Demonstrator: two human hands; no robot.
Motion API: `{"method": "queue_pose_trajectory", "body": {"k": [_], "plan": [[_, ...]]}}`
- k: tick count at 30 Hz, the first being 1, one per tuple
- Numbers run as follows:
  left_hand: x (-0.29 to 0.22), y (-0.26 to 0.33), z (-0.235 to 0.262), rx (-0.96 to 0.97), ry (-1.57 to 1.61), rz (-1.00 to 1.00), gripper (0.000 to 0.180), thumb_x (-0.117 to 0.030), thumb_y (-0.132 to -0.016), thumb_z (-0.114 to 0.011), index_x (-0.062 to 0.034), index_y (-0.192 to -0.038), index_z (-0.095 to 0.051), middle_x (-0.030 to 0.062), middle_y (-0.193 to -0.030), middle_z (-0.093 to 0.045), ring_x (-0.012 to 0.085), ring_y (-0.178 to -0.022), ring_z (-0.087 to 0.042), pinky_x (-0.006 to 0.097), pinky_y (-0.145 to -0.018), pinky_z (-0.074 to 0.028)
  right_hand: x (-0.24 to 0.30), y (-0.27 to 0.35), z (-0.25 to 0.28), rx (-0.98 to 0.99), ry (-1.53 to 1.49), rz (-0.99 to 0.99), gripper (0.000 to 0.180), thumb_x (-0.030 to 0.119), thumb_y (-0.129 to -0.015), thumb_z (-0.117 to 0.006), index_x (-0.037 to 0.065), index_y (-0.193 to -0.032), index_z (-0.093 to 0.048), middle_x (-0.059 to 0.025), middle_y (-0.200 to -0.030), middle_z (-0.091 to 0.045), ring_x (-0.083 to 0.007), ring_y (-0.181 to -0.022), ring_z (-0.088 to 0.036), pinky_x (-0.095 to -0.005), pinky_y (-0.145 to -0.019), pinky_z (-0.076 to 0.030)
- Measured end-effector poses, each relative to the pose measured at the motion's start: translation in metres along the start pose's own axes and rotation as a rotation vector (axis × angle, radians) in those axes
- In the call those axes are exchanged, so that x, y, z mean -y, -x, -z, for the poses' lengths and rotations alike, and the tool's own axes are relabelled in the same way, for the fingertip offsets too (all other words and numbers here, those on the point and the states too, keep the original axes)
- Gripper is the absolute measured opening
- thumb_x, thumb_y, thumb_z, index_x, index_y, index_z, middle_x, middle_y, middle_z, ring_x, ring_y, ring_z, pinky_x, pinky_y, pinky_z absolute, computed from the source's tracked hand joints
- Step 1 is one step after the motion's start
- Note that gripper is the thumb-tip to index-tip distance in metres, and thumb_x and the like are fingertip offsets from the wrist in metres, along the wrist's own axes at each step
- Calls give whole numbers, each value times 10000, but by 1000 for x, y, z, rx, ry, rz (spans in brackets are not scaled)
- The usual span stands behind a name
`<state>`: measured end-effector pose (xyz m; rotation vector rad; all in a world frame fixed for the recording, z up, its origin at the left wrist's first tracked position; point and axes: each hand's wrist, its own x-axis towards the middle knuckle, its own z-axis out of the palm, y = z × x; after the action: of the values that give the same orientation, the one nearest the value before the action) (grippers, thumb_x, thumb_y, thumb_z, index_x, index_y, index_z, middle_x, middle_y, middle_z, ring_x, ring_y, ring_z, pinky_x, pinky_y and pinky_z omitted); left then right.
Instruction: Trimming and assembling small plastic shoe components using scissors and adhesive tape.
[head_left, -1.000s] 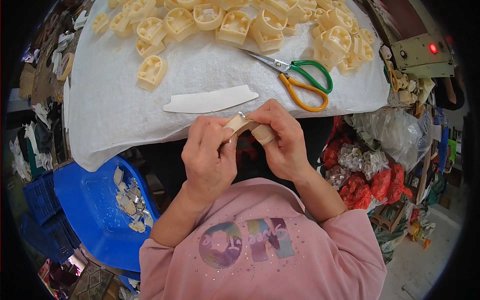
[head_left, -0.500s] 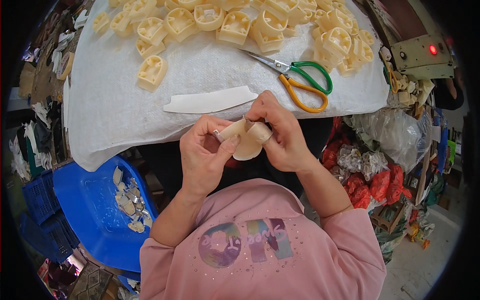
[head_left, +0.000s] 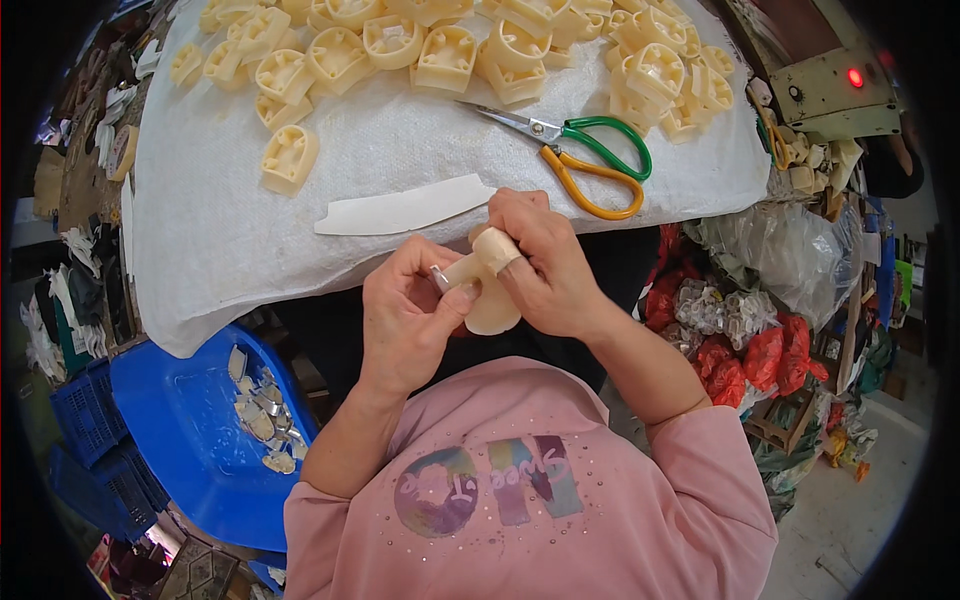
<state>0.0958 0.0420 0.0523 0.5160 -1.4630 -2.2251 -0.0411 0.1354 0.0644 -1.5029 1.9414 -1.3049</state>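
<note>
Between my two hands, above my lap, is a cream-coloured flat piece with a rounded lower end point(head_left: 492, 312). My left hand point(head_left: 408, 312) is closed on its left side, thumb on top; a small shiny metal strip point(head_left: 439, 278) shows beside those fingers. My right hand point(head_left: 545, 265) pinches its upper right part, fingers curled. A beige band point(head_left: 497, 250) wraps round the right thumb. Just beyond my hands, a long, slightly curved white strip point(head_left: 400, 207) lies on the white woven cloth point(head_left: 225, 230). Scissors with one green and one orange handle point(head_left: 590, 165) rest to its right, blades half apart.
Many cream moulded parts point(head_left: 445, 60) are heaped along the far side of the cloth. A blue basin point(head_left: 190, 450) at my left holds scraps point(head_left: 265, 415). At the right are a box with a red light point(head_left: 835, 90), clear plastic bags point(head_left: 790, 265) and red bags point(head_left: 765, 355).
My right hand has turned, bringing its banded thumb up and left over the cream piece. My left hand keeps its grip. The whole view has shifted slightly.
</note>
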Motion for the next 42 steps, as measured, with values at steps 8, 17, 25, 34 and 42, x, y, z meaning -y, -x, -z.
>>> {"method": "queue_pose_trajectory", "body": {"k": [8,17,25,34,42], "plan": [[-1,0,1,-68,106,139,156,-15,-796,-667,-26,-872,-531,66,-877,-594,91,-802,-556,242,-731,-456,-2,1,1,-13,-489,-416,215,220,-909,-527,15,-948,-579,-50,-898,-569,-105,-815,-503,-275,-724,-406],[-8,-1,4,-73,-209,-152,142,14,-750,-700,-6,-852,-603,165,-1073,-586,196,-992,-567,293,-811,-475,-11,13,18,-106,-600,-336,341,209,-924,-558,33,-1214,-528,-12,-932,-575,-82,-851,-523,-240,-774,-446],[-9,3,8,29,-839,-815,263,-32,-630,-759,-145,-860,-702,218,-1245,-474,354,-1137,-476,404,-903,-401,1,11,19,163,-905,-362,661,51,-764,-707,7,-1336,-377,-124,-1169,-587,-171,-1037,-576,-321,-924,-461],[9,0,7,262,99,34,678,-363,-915,-413,-26,-1448,-166,197,-1338,-403,260,-1163,-478,361,-931,-409,1,14,10,62,-204,187,853,126,-651,-824,44,-1359,-355,-178,-1159,-607,-244,-1083,-584,-372,-963,-413],[10,9,-17,-33,316,123,473,-310,-912,-428,-66,-1301,-319,113,-1107,-501,201,-889,-573,345,-759,-522,-10,19,-12,-63,-239,226,846,123,-661,-824,69,-1359,-348,-184,-1160,-607,-251,-1097,-560,-377,-963,-403]]}}
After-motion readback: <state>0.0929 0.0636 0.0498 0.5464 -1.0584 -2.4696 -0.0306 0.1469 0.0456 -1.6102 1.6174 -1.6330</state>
